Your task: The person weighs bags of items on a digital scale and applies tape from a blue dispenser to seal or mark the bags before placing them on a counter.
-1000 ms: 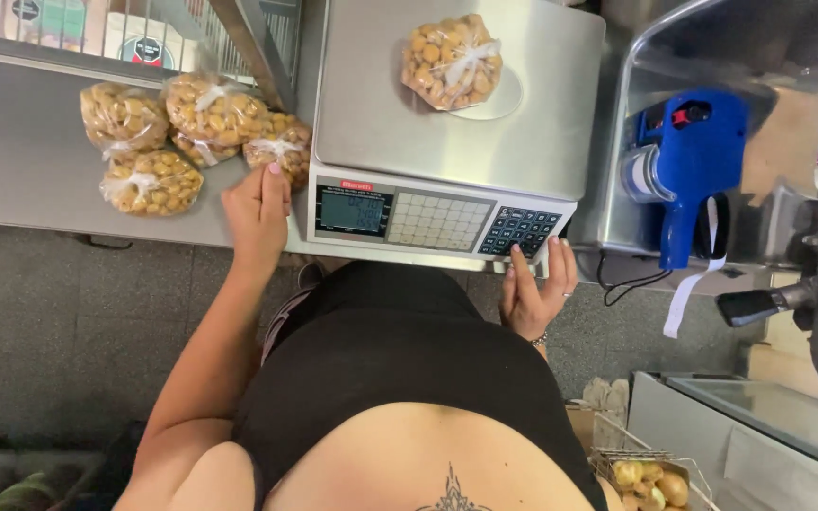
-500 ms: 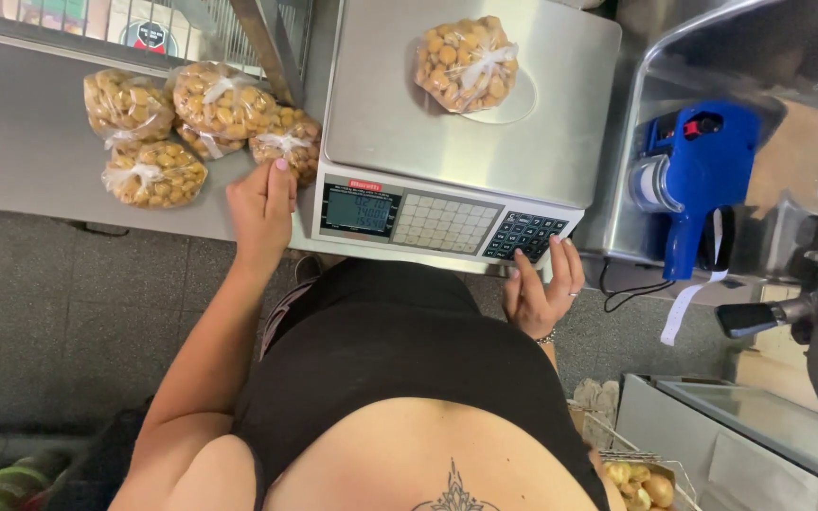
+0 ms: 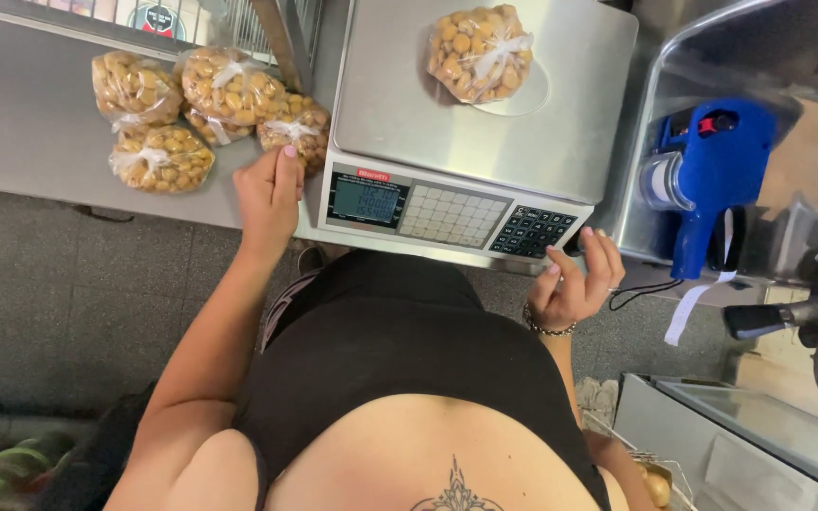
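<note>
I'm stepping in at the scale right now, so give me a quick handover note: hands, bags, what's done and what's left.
Left hand: empty, fingertips touching the nearest bag in the pile on the counter.
Right hand: open, holding nothing, just off the scale's keypad.
One tied bag sits on the scale platform. Label gun lies at the right.
Done: one bag on the scale, display lit.
Left: four bags wait on the counter; whether any is labelled cannot be seen.
</note>
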